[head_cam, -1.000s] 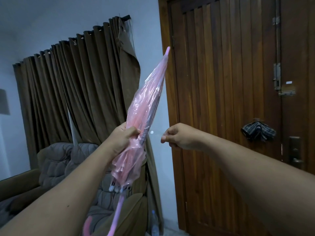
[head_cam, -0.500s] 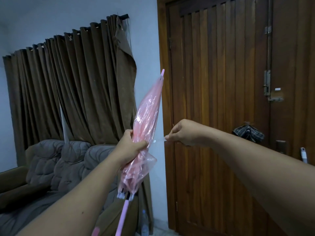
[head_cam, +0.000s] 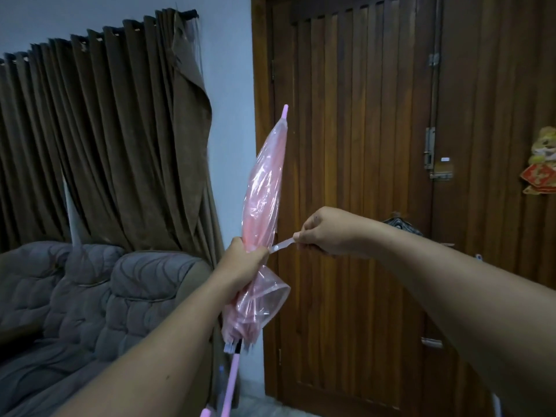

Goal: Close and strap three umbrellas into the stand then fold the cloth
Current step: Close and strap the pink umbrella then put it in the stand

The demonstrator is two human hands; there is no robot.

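The pink umbrella [head_cam: 264, 188] is furled in the left hand [head_cam: 245, 266]'s grip while the right hand [head_cam: 326, 231] pinches its strap [head_cam: 281, 245], pulled out beside the left fingers and not yet fastened; stand and cloth are unseen.

Dim, bluish indoor light; wide-angle bending at edges

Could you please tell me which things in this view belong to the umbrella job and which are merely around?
Part of the job:
- pink umbrella, gripped by the left hand
- its strap, pinched by the right hand

Merely around:
- brown curtain
- grey sofa
- wooden door
- red and gold ornament hanging on the door
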